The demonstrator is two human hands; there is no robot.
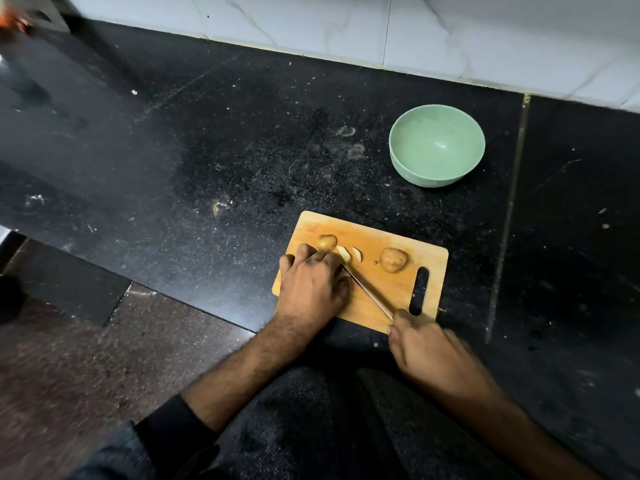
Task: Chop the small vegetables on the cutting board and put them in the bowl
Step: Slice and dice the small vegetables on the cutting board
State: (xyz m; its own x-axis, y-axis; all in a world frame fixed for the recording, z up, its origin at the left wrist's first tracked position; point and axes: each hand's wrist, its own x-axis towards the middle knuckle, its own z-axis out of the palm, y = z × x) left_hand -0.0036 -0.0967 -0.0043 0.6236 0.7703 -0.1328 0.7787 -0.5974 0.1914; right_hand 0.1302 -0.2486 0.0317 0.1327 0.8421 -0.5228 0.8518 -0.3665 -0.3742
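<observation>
A wooden cutting board (388, 289) lies on the black counter. On it sit a small brown potato (327, 242) at the far left, a second whole potato (393, 260) to the right, and two pale cut pieces (349, 253) between them. My left hand (313, 285) rests curled on the board's left part, its fingertips at the left potato and the cut pieces. My right hand (420, 344) grips the handle of a knife (369, 294), whose blade runs diagonally up to the cut pieces beside my left fingers. A pale green bowl (437, 174) stands beyond the board, with nothing in it.
The black stone counter (207, 150) is speckled with crumbs and stains. A white tiled wall (415, 29) runs along the back. The counter's front edge drops to a brown floor (69, 358) at left. A slot handle (419, 291) cuts through the board's right end.
</observation>
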